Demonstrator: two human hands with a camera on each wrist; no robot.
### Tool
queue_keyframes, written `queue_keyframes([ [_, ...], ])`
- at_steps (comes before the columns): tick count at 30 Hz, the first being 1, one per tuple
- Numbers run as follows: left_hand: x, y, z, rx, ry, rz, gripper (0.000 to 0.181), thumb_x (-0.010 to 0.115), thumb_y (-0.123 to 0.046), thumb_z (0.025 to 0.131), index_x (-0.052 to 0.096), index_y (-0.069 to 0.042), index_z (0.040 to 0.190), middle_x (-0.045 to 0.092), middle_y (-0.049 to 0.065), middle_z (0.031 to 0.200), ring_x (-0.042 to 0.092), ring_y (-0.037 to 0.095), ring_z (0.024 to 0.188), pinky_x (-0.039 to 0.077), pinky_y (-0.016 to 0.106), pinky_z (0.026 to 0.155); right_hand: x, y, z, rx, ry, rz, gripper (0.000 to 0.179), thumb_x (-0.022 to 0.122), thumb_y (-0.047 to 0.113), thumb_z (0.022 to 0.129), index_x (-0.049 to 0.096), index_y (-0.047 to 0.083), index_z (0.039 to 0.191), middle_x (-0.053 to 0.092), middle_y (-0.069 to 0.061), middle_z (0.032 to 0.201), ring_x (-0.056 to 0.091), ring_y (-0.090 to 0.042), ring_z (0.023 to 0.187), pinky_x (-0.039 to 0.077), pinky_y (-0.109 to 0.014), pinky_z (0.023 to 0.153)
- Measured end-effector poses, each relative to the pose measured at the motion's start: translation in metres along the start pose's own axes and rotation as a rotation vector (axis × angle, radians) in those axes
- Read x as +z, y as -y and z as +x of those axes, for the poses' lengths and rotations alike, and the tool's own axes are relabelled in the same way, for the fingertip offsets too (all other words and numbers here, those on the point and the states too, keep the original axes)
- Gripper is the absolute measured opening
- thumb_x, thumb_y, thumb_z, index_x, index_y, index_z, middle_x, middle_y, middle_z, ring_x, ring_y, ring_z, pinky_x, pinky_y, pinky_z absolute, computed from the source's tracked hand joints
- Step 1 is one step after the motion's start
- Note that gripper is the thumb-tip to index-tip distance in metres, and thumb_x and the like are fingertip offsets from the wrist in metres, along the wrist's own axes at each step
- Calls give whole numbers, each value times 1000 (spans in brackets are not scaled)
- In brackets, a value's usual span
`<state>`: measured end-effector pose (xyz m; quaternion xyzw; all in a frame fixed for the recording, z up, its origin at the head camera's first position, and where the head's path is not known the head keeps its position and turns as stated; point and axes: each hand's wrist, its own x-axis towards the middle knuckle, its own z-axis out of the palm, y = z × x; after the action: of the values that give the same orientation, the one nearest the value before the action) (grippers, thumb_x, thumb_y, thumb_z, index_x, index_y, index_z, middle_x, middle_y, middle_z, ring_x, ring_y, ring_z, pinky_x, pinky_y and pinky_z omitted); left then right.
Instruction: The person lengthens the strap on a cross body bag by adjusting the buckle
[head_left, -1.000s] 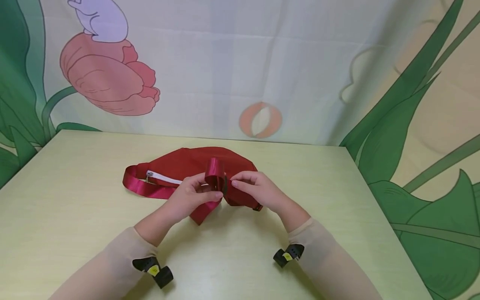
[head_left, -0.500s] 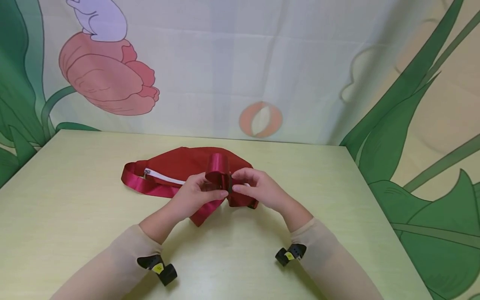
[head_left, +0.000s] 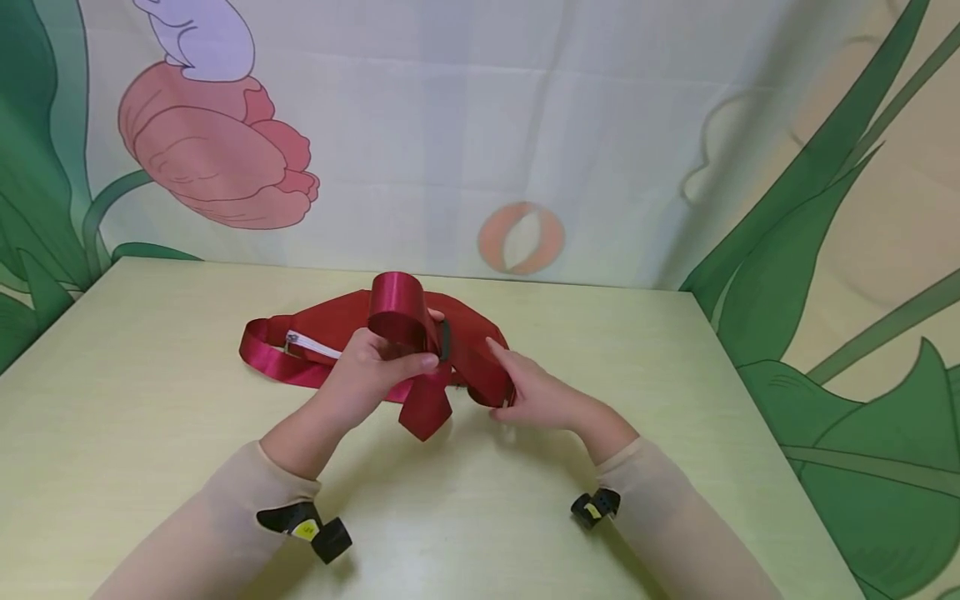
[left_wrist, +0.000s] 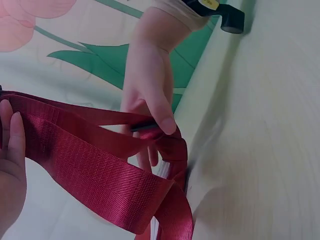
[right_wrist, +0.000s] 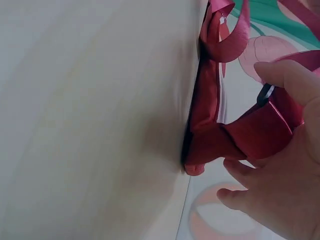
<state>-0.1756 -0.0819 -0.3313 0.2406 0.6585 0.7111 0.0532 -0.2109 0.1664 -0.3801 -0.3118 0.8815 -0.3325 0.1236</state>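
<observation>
A red waist bag (head_left: 468, 321) with a white zipper (head_left: 313, 343) lies on the table. My left hand (head_left: 367, 360) pinches its shiny dark-red strap (head_left: 397, 304) beside a dark slider (head_left: 446, 340); the strap loops up above the fingers, and a strap tail (head_left: 425, 417) hangs below. At the bag's right end is my right hand (head_left: 538, 390), index finger on the upper side and thumb low. In the left wrist view, the right hand's (left_wrist: 150, 85) thumb and fingers lie on either side of the bag's end. Some of its fingertips are hidden there.
The pale wooden table (head_left: 465, 517) runs back to a printed cloth backdrop (head_left: 600, 150) with flowers and leaves. Another strap loop (head_left: 262, 354) curls at the bag's left end. Both sleeves carry small black wrist cameras (head_left: 332, 540).
My right hand has left the slider and moved right and down to the bag's end. The left hand has raised the strap loop and slider, and the tail has swung right.
</observation>
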Motion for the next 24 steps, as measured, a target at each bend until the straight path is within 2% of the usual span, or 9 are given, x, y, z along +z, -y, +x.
queue_keyframes([
  [3, 0, -1, 0, -5, -4, 0, 44, 65, -2, 84, 51, -7, 126, 54, 10, 118, 50, 28, 111, 49, 42, 84, -1, -1, 0, 12, 3, -43, 97, 74, 13, 77, 10, 5, 149, 45, -11, 127, 45, -22, 112, 44, -36, 90],
  [5, -1, 1, -1, -25, 3, 1, 44, 65, -3, 84, 51, -7, 126, 54, 10, 119, 50, 28, 111, 49, 42, 85, -1, 1, -2, 27, -11, -46, 99, 76, 20, 76, 10, 6, 149, 42, -10, 133, 42, -22, 117, 42, -39, 93],
  [7, -2, 4, -2, -58, 24, 22, 44, 66, -5, 85, 53, -7, 127, 56, 9, 118, 52, 27, 109, 49, 41, 85, -2, 6, -4, 32, -38, 43, 93, 75, 25, 79, 16, 11, 149, 40, -7, 137, 39, -23, 123, 40, -42, 96],
  [9, -3, 7, -2, -83, 51, 51, 43, 66, -7, 85, 54, -7, 127, 59, 10, 116, 55, 28, 105, 48, 41, 85, -3, 15, -6, 11, -86, 173, 79, 72, 27, 82, 28, 12, 146, 44, -5, 136, 40, -24, 124, 38, -46, 98],
  [11, -4, 9, -2, -108, 73, 81, 42, 67, -9, 85, 56, -7, 125, 61, 10, 113, 58, 28, 100, 49, 41, 83, -3, 26, -6, -7, -132, 335, 57, 67, 24, 87, 44, 11, 137, 53, -4, 127, 49, -23, 115, 44, -44, 93],
  [13, -4, 10, -2, -112, 89, 96, 41, 68, -9, 85, 57, -7, 125, 62, 11, 111, 59, 28, 97, 49, 41, 82, -3, 34, -4, -31, -177, 401, 35, 62, 19, 90, 57, 5, 122, 61, -7, 111, 57, -23, 102, 47, -41, 88],
  [16, -3, 14, -3, -109, 93, 116, 41, 69, -9, 84, 58, -6, 123, 63, 10, 107, 60, 28, 94, 50, 40, 80, 1, 38, 1, 2, -193, 476, 21, 58, 14, 93, 62, 1, 109, 64, -9, 98, 61, -22, 90, 52, -35, 78],
  [20, 0, 20, -3, -93, 131, 166, 42, 70, -10, 83, 58, -7, 123, 64, 10, 107, 61, 27, 92, 51, 39, 79, 5, 36, 3, 49, -180, 536, 20, 55, 13, 94, 62, 1, 108, 64, -11, 101, 61, -24, 91, 51, -37, 78],
  [24, 0, 23, -4, -76, 156, 223, 38, 71, -11, 83, 61, -8, 119, 65, 8, 100, 60, 26, 83, 51, 38, 76, 7, 37, 3, 57, -150, 591, 30, 49, 19, 98, 56, 4, 122, 60, -11, 115, 57, -25, 104, 48, -40, 86],
])
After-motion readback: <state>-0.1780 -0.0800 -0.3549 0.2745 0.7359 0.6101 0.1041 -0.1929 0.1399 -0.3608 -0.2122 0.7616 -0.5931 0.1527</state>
